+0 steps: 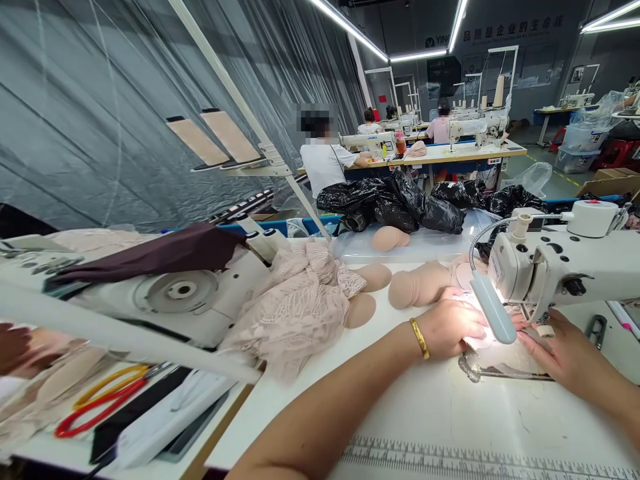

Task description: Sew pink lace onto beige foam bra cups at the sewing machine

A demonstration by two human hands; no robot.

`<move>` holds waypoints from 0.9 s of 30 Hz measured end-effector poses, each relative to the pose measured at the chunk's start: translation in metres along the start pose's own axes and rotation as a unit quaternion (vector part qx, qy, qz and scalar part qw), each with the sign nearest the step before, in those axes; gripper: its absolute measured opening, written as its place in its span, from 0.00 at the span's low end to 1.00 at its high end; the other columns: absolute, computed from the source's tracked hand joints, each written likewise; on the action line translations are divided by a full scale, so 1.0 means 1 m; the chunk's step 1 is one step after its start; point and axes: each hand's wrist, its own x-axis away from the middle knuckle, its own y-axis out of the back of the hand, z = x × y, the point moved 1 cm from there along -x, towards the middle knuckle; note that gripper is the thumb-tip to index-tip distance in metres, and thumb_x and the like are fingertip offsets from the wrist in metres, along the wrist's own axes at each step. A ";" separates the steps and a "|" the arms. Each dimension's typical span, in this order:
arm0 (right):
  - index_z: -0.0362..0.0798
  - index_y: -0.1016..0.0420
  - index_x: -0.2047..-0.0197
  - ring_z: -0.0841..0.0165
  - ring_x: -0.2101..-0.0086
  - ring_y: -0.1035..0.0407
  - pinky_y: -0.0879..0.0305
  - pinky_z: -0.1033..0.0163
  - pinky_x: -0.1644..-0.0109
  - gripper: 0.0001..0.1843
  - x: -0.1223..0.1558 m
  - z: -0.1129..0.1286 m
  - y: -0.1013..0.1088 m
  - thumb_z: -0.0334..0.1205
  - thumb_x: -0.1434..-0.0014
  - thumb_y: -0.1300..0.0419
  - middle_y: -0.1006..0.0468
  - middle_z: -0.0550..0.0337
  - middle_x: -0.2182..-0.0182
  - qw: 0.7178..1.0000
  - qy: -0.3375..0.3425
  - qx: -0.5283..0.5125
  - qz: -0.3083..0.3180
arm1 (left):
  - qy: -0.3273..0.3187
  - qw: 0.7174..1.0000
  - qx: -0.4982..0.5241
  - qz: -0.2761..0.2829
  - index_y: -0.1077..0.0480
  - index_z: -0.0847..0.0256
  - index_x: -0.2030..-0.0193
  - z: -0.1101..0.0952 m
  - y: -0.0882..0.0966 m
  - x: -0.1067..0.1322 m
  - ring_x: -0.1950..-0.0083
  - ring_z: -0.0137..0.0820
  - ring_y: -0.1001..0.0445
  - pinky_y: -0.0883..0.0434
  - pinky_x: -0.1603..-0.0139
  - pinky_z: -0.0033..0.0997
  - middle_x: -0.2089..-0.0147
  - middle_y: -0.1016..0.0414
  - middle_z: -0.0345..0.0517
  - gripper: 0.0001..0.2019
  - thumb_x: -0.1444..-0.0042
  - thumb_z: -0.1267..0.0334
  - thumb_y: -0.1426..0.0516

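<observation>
A white sewing machine (610,257) stands at the right, its lamp (493,310) lighting the needle area. My left hand (453,327), with a gold bangle (419,338) at the wrist, is closed on a pale pink fabric piece (477,340) left of the needle. On the needle's other side, my right hand (570,347) has its thumb and fingers pinched on the fabric edge by the presser foot. The lamp head and glare hide part of the piece. Beyond my left hand lie overlapping beige oval pads (423,285).
Beige lace fabric (300,307) is heaped left of my forearm. A ruler strip (480,463) runs along the near table edge. Red-handled scissors (103,407) lie at lower left, under a thread stand pole (125,333). Black plastic bags (400,200) and a seated co-worker (323,163) are farther back.
</observation>
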 end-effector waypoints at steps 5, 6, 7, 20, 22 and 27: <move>0.54 0.25 0.54 0.55 0.47 0.28 0.28 0.48 0.46 0.13 0.002 -0.001 0.000 0.47 0.27 0.50 0.19 0.52 0.51 1.000 0.008 0.002 -0.009 | 0.008 1.000 -0.005 0.004 0.24 0.56 0.64 -0.002 0.001 0.000 0.50 0.42 0.26 0.47 0.37 0.55 0.54 0.19 0.40 0.10 0.44 0.72 0.45; 0.54 0.26 0.54 0.55 0.47 0.28 0.28 0.48 0.46 0.13 0.002 -0.001 0.000 0.47 0.27 0.49 0.19 0.52 0.51 1.000 0.009 0.003 -0.012 | 0.008 1.000 -0.007 0.002 0.23 0.56 0.64 -0.003 0.002 0.000 0.50 0.42 0.26 0.47 0.37 0.54 0.54 0.19 0.40 0.10 0.45 0.73 0.45; 0.54 0.26 0.53 0.55 0.48 0.28 0.28 0.48 0.46 0.13 0.003 -0.002 0.000 0.47 0.27 0.49 0.19 0.52 0.51 1.000 0.010 0.003 -0.013 | 0.009 1.000 -0.010 0.000 0.23 0.57 0.64 -0.003 0.002 0.000 0.50 0.42 0.26 0.47 0.37 0.54 0.54 0.19 0.40 0.11 0.45 0.74 0.45; 0.54 0.29 0.52 0.53 0.51 0.26 0.27 0.45 0.49 0.13 0.008 -0.007 -0.005 0.49 0.27 0.50 0.21 0.50 0.53 1.000 0.011 0.010 -0.014 | 0.009 0.999 -0.043 -0.016 0.21 0.56 0.59 0.004 -0.007 0.001 0.49 0.39 0.25 0.49 0.43 0.50 0.47 0.18 0.45 0.09 0.38 0.70 0.43; 0.53 0.29 0.52 0.52 0.51 0.26 0.27 0.45 0.50 0.13 0.009 -0.008 -0.006 0.49 0.27 0.50 0.21 0.50 0.53 1.000 0.015 0.013 -0.020 | 0.013 0.998 -0.056 -0.024 0.21 0.54 0.56 0.004 -0.011 0.002 0.45 0.41 0.26 0.49 0.42 0.51 0.43 0.19 0.44 0.09 0.37 0.69 0.43; 0.53 0.29 0.49 0.53 0.52 0.25 0.26 0.48 0.52 0.12 0.009 -0.008 -0.005 0.48 0.27 0.50 0.21 0.50 0.52 0.999 0.036 0.029 -0.025 | 0.022 0.995 -0.096 -0.031 0.22 0.55 0.52 -0.002 -0.016 0.005 0.44 0.43 0.27 0.48 0.43 0.50 0.41 0.21 0.48 0.09 0.37 0.66 0.42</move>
